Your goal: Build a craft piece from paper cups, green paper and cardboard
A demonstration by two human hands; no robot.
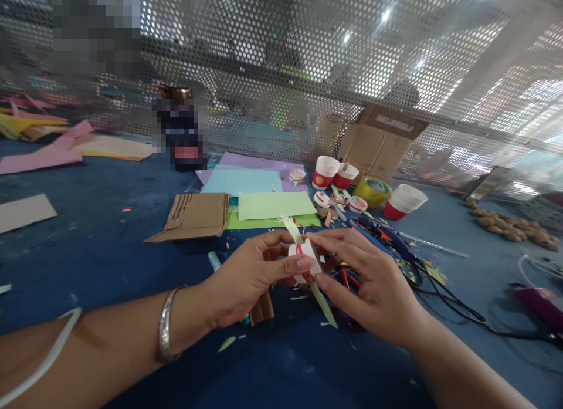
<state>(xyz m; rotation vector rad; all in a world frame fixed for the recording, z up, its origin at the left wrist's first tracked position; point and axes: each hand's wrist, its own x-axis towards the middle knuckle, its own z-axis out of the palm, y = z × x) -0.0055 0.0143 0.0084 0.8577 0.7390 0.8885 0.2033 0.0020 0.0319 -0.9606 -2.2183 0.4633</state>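
Observation:
A small white piece with red edging, which looks like the cut-off base of a paper cup, is between my two hands above the table. My left hand pinches it from the left, thumb across its front. On the other side, the fingertips and thumb of my right hand close on its right edge. A pale green paper strip sticks out of it above and below; how the two are joined is hidden by my fingers. Under my left hand lies a strip of corrugated cardboard.
Behind my hands lie green paper sheets and a cardboard piece. Paper cups, yellow tape and a cup stack stand behind on the right. Black cables cross the right side, and perforated metal borders the back.

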